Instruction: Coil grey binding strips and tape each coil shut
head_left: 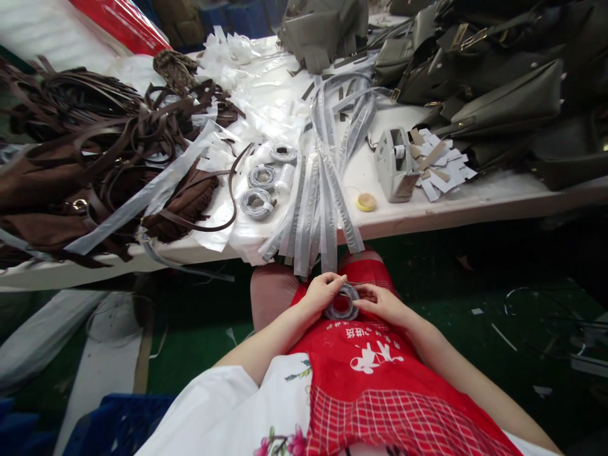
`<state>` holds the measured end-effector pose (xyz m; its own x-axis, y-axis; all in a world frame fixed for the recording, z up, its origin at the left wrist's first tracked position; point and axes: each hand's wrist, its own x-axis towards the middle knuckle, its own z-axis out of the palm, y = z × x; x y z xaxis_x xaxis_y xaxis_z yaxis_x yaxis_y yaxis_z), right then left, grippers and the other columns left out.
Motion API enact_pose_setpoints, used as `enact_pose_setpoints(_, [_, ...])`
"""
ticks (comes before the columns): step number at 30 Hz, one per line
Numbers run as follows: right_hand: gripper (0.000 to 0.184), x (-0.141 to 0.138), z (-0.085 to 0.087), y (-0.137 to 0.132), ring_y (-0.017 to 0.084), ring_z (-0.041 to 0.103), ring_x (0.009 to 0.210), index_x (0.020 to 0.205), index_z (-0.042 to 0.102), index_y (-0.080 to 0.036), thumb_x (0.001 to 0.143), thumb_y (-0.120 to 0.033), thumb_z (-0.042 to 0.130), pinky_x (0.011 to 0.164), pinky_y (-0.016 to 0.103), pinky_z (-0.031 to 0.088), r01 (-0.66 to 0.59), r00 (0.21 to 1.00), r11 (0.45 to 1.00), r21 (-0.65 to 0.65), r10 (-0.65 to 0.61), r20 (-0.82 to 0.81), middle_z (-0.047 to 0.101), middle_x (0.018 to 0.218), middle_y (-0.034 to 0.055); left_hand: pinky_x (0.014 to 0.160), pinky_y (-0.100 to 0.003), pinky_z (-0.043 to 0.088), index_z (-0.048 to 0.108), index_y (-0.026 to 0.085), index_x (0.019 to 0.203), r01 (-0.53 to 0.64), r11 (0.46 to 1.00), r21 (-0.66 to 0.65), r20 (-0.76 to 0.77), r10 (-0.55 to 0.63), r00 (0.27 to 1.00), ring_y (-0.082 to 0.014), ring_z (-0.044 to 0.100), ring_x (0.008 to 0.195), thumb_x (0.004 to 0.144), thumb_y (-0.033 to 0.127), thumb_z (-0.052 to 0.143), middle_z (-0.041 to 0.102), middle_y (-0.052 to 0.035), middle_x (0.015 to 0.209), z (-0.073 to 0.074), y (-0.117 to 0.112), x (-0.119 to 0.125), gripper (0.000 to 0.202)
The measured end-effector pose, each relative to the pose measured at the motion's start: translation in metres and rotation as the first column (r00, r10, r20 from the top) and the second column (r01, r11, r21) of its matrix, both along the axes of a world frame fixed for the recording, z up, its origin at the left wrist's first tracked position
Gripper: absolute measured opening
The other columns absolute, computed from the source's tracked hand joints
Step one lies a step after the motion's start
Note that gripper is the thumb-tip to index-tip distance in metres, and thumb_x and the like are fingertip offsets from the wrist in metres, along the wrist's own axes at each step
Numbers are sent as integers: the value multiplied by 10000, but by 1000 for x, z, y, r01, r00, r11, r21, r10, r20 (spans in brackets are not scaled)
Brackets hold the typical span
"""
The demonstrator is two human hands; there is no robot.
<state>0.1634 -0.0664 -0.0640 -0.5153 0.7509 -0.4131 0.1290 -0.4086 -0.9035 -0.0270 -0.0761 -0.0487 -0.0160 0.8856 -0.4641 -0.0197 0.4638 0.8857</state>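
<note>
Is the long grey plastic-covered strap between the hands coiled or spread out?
Coiled: the grey plastic-covered strap forms a round ring between the left hand and right hand.

Chinese characters point(354, 333), partly blurred, on apron point(409, 381)

Shows grey in the coil point(341, 314) and strips point(329, 231), red in the apron point(420, 373), with white print point(375, 360) and a white-lined check point(375, 411). Shows white in the shirt point(213, 411), with pink-and-green flowers point(297, 440); brown in the left bags point(42, 168), grey-olive in the right bags point(513, 101), green on the floor point(190, 329).
</note>
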Motion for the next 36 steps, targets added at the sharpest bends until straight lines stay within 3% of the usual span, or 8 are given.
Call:
enact_pose_setpoints(3, [511,-7,4,-2,289,698,985,1051,688,-155,681,-477,832,910,419,537,-92,996,996,-17,92,-9,747,1055,105,631,-262,461,667,142,767,-40,999,6,42,40,998,-140,570,641,688,601,736,662,-33,717,4,3,1,471])
enact_pose_setpoints(11, [494,-18,9,5,259,706,838,1015,706,-143,743,-550,767,750,342,549,-19,1000,998,54,19,-7,762,932,77,614,-245,437,676,145,741,-46,996,77,66,41,997,-129,557,639,676,563,768,651,-17,693,19,16,4,433])
enact_pose_setpoints(15, [508,-13,9,6,254,695,770,961,715,-139,732,-589,761,690,327,532,21,999,997,71,-24,47,757,870,78,605,-242,422,674,147,736,-45,995,94,56,40,998,-125,548,631,647,557,793,652,-15,691,16,17,8,436])
enact_pose_setpoints(18, [522,-9,12,7,244,688,778,982,710,-139,745,-602,748,696,320,526,-29,999,998,50,27,34,753,882,85,586,-242,413,655,152,727,-57,996,72,65,52,997,-120,535,603,668,606,755,637,-8,664,11,16,9,469])
enact_pose_setpoints(23, [641,-8,11,4,213,666,672,938,684,-135,804,-748,556,648,321,527,-17,999,1000,-14,17,-27,726,759,78,617,-254,448,660,152,756,-17,998,60,92,11,996,-132,560,623,665,615,751,655,-19,687,5,13,11,480])
enact_pose_setpoints(31, [531,-12,3,0,233,652,736,843,700,-153,874,-652,523,657,319,499,-29,994,991,131,15,113,723,790,69,733,-285,496,739,151,856,64,994,91,53,-69,996,-187,636,783,744,538,722,729,-71,858,2,5,13,403])
enact_pose_setpoints(34, [480,-3,14,1,258,667,777,859,711,-167,914,-589,490,696,344,496,-75,983,983,166,45,179,734,828,79,716,-293,499,739,142,842,62,996,67,40,-65,997,-187,637,745,747,555,710,730,-69,819,-2,3,13,425])
enact_pose_setpoints(36, [385,6,29,1,265,666,811,950,701,-183,924,-516,510,741,363,485,-98,942,939,329,-19,334,732,866,80,709,-298,497,737,136,845,55,997,53,37,-57,998,-186,634,729,752,575,696,728,-69,807,-3,3,13,451])
